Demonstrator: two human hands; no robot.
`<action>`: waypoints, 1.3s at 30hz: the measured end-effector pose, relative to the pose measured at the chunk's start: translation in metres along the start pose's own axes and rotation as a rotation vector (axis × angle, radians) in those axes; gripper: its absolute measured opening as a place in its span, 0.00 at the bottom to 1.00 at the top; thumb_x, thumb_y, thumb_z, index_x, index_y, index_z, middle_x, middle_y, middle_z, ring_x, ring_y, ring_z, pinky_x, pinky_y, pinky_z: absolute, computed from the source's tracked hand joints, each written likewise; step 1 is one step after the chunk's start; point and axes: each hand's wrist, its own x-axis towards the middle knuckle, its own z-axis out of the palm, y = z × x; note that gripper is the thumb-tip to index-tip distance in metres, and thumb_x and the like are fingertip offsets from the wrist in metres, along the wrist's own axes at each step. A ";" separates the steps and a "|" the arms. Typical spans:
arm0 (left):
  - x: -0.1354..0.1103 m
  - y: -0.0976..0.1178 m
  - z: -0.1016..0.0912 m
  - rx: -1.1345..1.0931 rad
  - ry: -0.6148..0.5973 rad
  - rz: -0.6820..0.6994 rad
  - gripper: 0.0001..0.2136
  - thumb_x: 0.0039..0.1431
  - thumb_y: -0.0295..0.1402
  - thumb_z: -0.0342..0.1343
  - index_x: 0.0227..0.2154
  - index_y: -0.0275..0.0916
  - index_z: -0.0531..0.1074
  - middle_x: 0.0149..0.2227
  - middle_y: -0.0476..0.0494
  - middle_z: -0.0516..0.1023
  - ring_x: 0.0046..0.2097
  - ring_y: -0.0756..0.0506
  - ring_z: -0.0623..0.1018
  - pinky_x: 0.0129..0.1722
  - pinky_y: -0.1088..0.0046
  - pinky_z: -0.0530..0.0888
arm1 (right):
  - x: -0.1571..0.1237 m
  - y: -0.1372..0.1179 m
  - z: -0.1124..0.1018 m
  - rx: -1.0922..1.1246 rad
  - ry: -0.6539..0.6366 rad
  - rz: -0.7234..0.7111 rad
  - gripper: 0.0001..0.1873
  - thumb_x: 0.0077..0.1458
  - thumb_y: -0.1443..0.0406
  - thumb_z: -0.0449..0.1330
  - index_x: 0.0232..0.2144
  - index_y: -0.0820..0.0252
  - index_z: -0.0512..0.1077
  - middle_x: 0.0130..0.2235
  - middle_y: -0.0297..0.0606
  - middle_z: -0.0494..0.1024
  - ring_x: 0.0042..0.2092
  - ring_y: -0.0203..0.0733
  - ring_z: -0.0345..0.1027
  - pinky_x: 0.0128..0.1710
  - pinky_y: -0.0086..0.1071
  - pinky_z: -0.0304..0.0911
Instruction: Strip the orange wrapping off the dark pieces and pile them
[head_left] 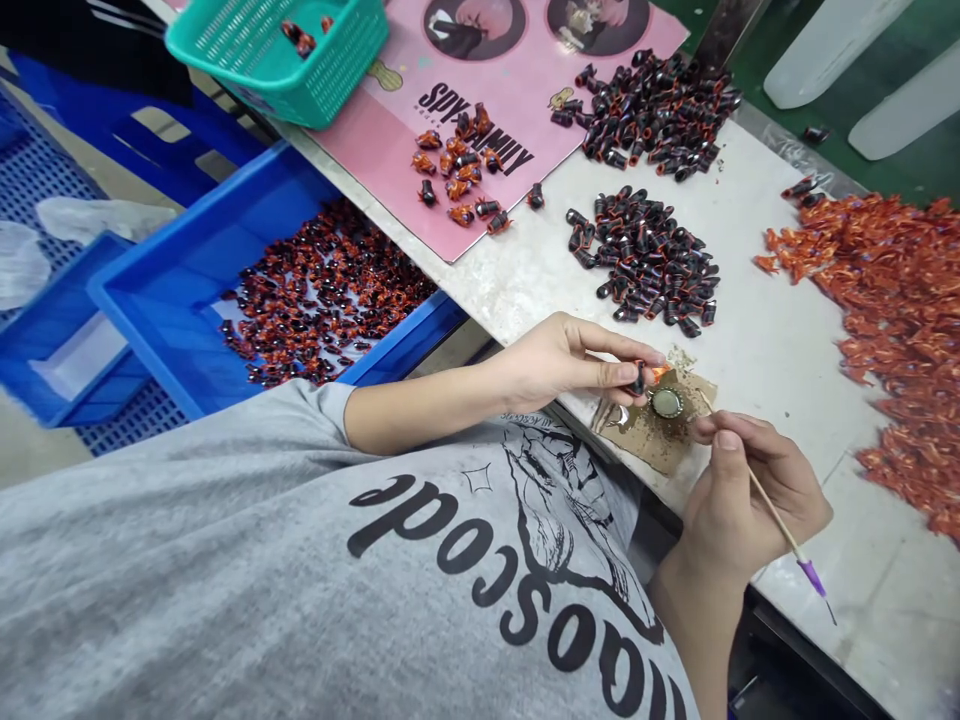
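Between thumb and fingers, my left hand (577, 360) pinches a small black and orange piece (637, 380) above the table's near edge. My right hand (750, 490) is closed round a thin wooden stick (774, 515) with a purple wrap and a fine dark tip at its lower end. The stick's other end points toward a small round cap of liquid (666, 403). That cap sits on a stained piece of cardboard (667, 450) between my hands. Beyond my left hand lies a heap of black, orange-rimmed tubular pieces (649, 260).
A large pile of orange pieces (892, 320) covers the table's right side. More black pieces (660, 115) and several joined ones (461, 165) lie around a pink printed sheet (360, 150). A green basket (330, 85) stands at the back left. A blue crate (180, 290) of black-orange pieces sits lower left.
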 end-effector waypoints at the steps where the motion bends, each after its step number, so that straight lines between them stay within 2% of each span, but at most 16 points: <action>1: 0.000 -0.002 0.002 0.001 0.013 -0.013 0.15 0.42 0.31 0.76 0.35 0.35 0.83 0.35 0.44 0.85 0.34 0.49 0.83 0.44 0.69 0.83 | -0.001 -0.004 0.003 0.010 -0.024 -0.031 0.03 0.54 0.63 0.68 0.31 0.55 0.79 0.30 0.34 0.79 0.31 0.38 0.73 0.31 0.34 0.69; 3: -0.001 -0.004 0.005 -0.007 0.034 -0.028 0.16 0.40 0.32 0.76 0.34 0.35 0.83 0.34 0.45 0.85 0.34 0.50 0.83 0.42 0.70 0.82 | -0.003 -0.012 0.006 0.009 -0.091 -0.096 0.01 0.56 0.65 0.66 0.33 0.55 0.79 0.30 0.35 0.79 0.32 0.38 0.73 0.31 0.34 0.69; 8: -0.004 -0.001 0.010 -0.031 0.042 -0.035 0.14 0.40 0.29 0.76 0.32 0.35 0.84 0.32 0.46 0.85 0.33 0.51 0.82 0.41 0.72 0.82 | -0.006 -0.015 0.008 -0.031 -0.221 -0.191 0.07 0.56 0.70 0.65 0.37 0.53 0.80 0.33 0.36 0.80 0.34 0.38 0.74 0.33 0.35 0.70; 14: -0.006 0.001 0.011 -0.014 0.026 -0.006 0.13 0.40 0.30 0.76 0.32 0.36 0.84 0.33 0.46 0.85 0.34 0.51 0.82 0.39 0.74 0.82 | -0.009 -0.013 0.006 -0.005 -0.286 -0.203 0.12 0.56 0.73 0.63 0.39 0.52 0.79 0.34 0.34 0.81 0.36 0.37 0.74 0.35 0.34 0.70; 19: -0.009 0.000 0.010 0.061 -0.031 0.019 0.11 0.42 0.31 0.75 0.32 0.37 0.84 0.36 0.45 0.85 0.33 0.51 0.82 0.39 0.73 0.82 | -0.010 -0.022 -0.002 0.000 -0.346 -0.163 0.10 0.55 0.73 0.63 0.37 0.53 0.78 0.33 0.34 0.80 0.35 0.38 0.74 0.34 0.34 0.70; 21: -0.010 0.002 0.011 0.149 -0.052 0.042 0.10 0.42 0.28 0.74 0.31 0.37 0.85 0.33 0.45 0.84 0.32 0.52 0.81 0.38 0.74 0.81 | -0.006 -0.030 -0.010 -0.012 -0.424 -0.110 0.08 0.56 0.72 0.64 0.35 0.54 0.77 0.32 0.34 0.79 0.35 0.38 0.74 0.34 0.33 0.69; 23: -0.012 0.003 0.012 0.250 -0.082 0.048 0.09 0.42 0.24 0.73 0.30 0.36 0.84 0.31 0.45 0.84 0.31 0.52 0.80 0.36 0.78 0.80 | 0.002 -0.040 -0.018 -0.069 -0.560 -0.076 0.07 0.56 0.72 0.63 0.34 0.54 0.77 0.33 0.34 0.80 0.36 0.39 0.75 0.34 0.33 0.69; 27: -0.014 0.001 0.016 0.289 -0.132 -0.047 0.11 0.41 0.18 0.70 0.30 0.34 0.84 0.29 0.47 0.83 0.28 0.54 0.80 0.32 0.81 0.79 | 0.016 -0.058 -0.031 -0.236 -0.797 -0.086 0.06 0.56 0.71 0.63 0.34 0.55 0.76 0.34 0.35 0.81 0.37 0.39 0.76 0.35 0.31 0.69; 30: -0.013 -0.003 0.018 0.179 -0.126 -0.116 0.11 0.41 0.19 0.71 0.31 0.34 0.84 0.29 0.47 0.83 0.28 0.54 0.81 0.33 0.81 0.79 | 0.016 -0.061 -0.034 -0.213 -0.729 -0.063 0.07 0.56 0.72 0.64 0.34 0.54 0.77 0.34 0.33 0.81 0.36 0.38 0.76 0.36 0.31 0.70; 36: -0.011 -0.005 0.020 -0.017 -0.144 -0.162 0.15 0.40 0.28 0.76 0.33 0.34 0.83 0.30 0.47 0.83 0.29 0.51 0.83 0.33 0.79 0.81 | -0.004 -0.047 -0.026 0.066 -0.359 -0.015 0.05 0.57 0.72 0.63 0.35 0.57 0.77 0.28 0.33 0.77 0.30 0.35 0.71 0.29 0.30 0.65; 39: -0.011 -0.006 0.020 -0.040 -0.133 -0.137 0.15 0.40 0.29 0.76 0.33 0.33 0.82 0.31 0.46 0.83 0.32 0.50 0.83 0.33 0.79 0.81 | -0.013 -0.040 -0.019 0.120 -0.260 -0.060 0.05 0.58 0.72 0.62 0.35 0.59 0.77 0.28 0.32 0.75 0.29 0.34 0.70 0.28 0.30 0.63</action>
